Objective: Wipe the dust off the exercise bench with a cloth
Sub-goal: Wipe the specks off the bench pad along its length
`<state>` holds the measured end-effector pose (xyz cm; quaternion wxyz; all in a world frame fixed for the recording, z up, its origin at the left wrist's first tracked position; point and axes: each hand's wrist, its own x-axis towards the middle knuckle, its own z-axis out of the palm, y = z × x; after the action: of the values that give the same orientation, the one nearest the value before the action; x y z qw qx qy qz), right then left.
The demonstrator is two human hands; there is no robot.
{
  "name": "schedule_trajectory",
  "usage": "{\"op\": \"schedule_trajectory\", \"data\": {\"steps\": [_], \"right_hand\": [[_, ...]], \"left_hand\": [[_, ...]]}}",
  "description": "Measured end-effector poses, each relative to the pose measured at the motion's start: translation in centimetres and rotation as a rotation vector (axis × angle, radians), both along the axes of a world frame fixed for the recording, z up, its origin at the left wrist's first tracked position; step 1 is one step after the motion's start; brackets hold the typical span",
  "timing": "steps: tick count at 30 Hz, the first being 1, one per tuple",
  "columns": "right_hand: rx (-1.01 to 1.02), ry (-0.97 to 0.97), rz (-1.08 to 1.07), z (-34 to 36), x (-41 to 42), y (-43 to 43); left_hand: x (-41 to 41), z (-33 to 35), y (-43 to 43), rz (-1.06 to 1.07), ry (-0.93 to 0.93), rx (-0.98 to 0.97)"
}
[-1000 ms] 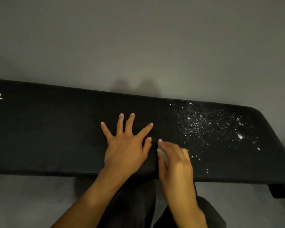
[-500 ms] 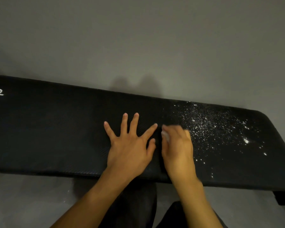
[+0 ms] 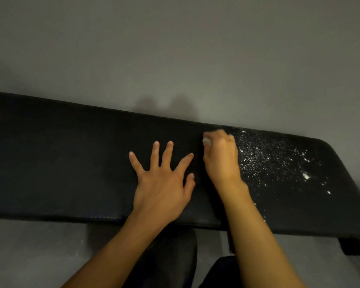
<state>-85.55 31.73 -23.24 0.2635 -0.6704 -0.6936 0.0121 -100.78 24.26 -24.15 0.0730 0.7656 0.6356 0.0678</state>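
Note:
A long black padded exercise bench [image 3: 71, 167] runs across the view, against a grey wall. White dust specks [image 3: 272, 161] lie scattered over its right part. My left hand [image 3: 164, 183] rests flat on the bench's middle with fingers spread. My right hand [image 3: 220, 156] is just right of it, near the bench's far edge, fingers curled over a small pale cloth [image 3: 206, 141] of which only a bit shows at the fingertips. The hand sits at the left border of the dust patch.
A grey wall [image 3: 175, 48] stands directly behind the bench. Grey floor [image 3: 29, 256] lies below its near edge. My dark-clothed knees [image 3: 170, 256] are under the bench's front. A black frame part [image 3: 351, 246] sticks out at the lower right.
My right hand with the cloth has slid away from me across the bench, from the near edge to the far edge. The left hand has stayed flat in place.

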Motion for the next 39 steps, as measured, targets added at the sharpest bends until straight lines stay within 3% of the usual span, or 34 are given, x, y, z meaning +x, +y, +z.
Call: {"op": "schedule_trajectory", "data": {"steps": [5, 12, 18, 25, 31, 39], "right_hand": [[-0.056, -0.004, 0.047, 0.6, -1.8, 2.4], [-0.033, 0.119, 0.063, 0.0, -1.2, -13.6], [-0.016, 0.103, -0.041, -0.2, -1.5, -8.3], [-0.014, 0.146, 0.074, -0.1, -0.7, -15.8], [0.002, 0.138, -0.073, -0.6, -0.5, -10.2], [0.016, 0.115, -0.015, -0.5, 1.8, -17.7]], "left_hand": [[0.0, 0.2, -0.1, 0.019, -0.008, 0.009], [-0.2, -0.1, 0.1, 0.005, 0.004, -0.017], [-0.1, 0.6, -0.1, 0.01, -0.011, -0.031], [-0.1, 1.0, 0.1, 0.001, -0.023, -0.058], [0.4, 1.3, -0.3, -0.041, -0.012, -0.06], [1.9, 0.9, -0.4, -0.065, 0.009, -0.095]]}}
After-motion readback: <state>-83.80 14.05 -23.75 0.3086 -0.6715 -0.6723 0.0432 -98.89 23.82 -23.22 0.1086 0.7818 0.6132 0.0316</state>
